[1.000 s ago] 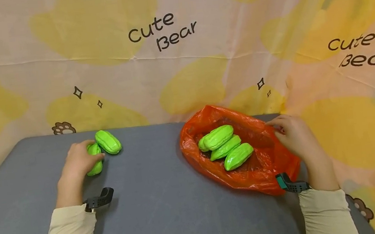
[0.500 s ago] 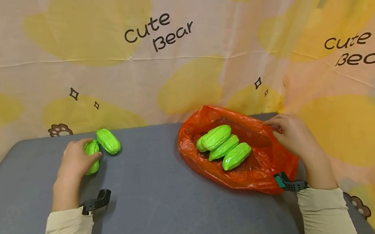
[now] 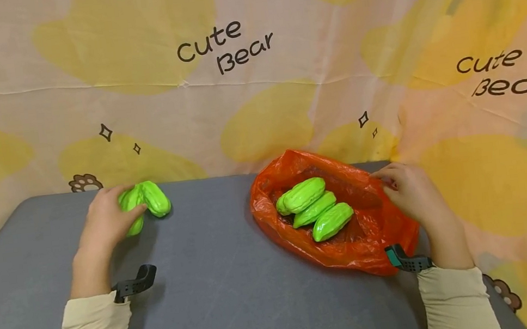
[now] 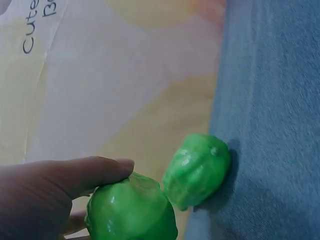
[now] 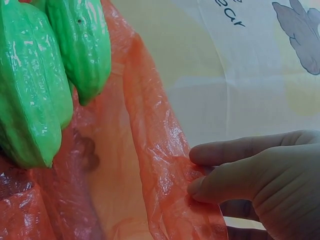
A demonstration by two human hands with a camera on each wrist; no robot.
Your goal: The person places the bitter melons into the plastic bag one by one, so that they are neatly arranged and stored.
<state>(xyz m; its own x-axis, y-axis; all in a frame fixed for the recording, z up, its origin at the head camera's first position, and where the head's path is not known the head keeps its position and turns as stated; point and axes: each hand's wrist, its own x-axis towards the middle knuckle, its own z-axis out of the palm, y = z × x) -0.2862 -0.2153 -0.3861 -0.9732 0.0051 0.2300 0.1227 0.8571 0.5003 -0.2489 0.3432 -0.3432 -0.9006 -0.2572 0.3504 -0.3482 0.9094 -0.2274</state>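
Observation:
In the head view my left hand (image 3: 106, 218) grips a glossy green ribbed gourd (image 3: 135, 227) between thumb and fingers. Close beside it lies a second green gourd (image 3: 156, 199) on the table; the left wrist view shows the held gourd (image 4: 131, 212) in front of the resting gourd (image 4: 199, 167). On the right, my right hand (image 3: 415, 192) pinches the rim of an orange-red plastic bag (image 3: 384, 226). Several green gourds (image 3: 313, 208) lie in the bag's wide mouth. Up close in the right wrist view, thumb and forefinger hold the bag's edge (image 5: 167, 175).
A grey cloth-covered table (image 3: 218, 280) lies beneath everything. Behind it and to the right hangs a printed yellow and pink curtain (image 3: 277, 113), right at the table's edges. Bare table separates the left gourds from the bag.
My left hand has moved slightly away from me and to the right with its gourd, which now overlaps the other gourd in view. My right hand stays at the bag's rim.

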